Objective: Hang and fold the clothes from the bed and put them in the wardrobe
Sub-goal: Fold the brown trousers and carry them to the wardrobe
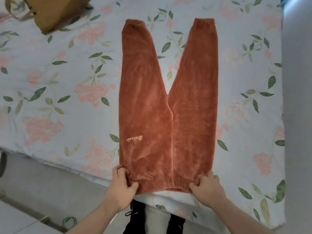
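A pair of rust-orange fleece trousers (pixel 166 115) lies flat on the bed (pixel 59 85), waistband at the near edge, both legs spread apart toward the far side. A small embroidered script sits on the left leg. My left hand (pixel 122 184) pinches the left corner of the elastic waistband. My right hand (pixel 205 188) grips the right corner of the same waistband. Both hands rest at the bed's near edge.
The bed carries a pale sheet with pink flowers and green leaves. A brown bag (pixel 55 12) with straps sits at the far left of the bed. A grey upright surface (pixel 297 98) borders the right side. Tiled floor (pixel 33 191) and my dark shoes (pixel 136 217) show below.
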### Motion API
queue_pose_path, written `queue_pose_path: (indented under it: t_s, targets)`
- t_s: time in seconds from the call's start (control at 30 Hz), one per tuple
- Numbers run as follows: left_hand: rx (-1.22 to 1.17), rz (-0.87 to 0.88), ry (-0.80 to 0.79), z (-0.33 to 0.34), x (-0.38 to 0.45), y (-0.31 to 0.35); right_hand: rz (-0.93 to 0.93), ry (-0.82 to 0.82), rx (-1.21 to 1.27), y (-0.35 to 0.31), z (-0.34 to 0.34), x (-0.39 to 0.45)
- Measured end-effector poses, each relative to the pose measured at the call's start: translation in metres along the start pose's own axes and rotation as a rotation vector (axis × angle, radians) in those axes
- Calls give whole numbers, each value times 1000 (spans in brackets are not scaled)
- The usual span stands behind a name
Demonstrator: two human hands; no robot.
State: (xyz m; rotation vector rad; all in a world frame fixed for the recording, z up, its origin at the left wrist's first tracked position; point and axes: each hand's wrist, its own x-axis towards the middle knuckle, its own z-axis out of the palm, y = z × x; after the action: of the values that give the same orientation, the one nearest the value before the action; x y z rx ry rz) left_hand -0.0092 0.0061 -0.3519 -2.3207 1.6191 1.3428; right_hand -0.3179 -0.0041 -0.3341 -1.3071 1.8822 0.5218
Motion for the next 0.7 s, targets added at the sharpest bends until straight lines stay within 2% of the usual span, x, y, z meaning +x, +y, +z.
queue_pose_path:
  t_s: [0.1,0.2,0.27,0.43,0.5,0.6,0.7]
  targets:
    - [-174,-98,104,0,1,3,-155,158,117,-5,3,2]
    - [-374,-196,24,7,5,0,-203,70,134,-5,23,8]
    - [-364,-206,-33,14,7,-6,-196,3,44,-2,40,12]
    - [-367,-198,-18,20,10,-4,-196,14,-12,-2,59,13]
    - [-380,-181,9,17,6,7,-185,-6,81,-1,51,14]
    - [-438,-115,56,9,-1,30,-132,14,383,1,20,15]
    - [-513,-37,50,-2,-8,60,-6,28,635,14,-10,17]
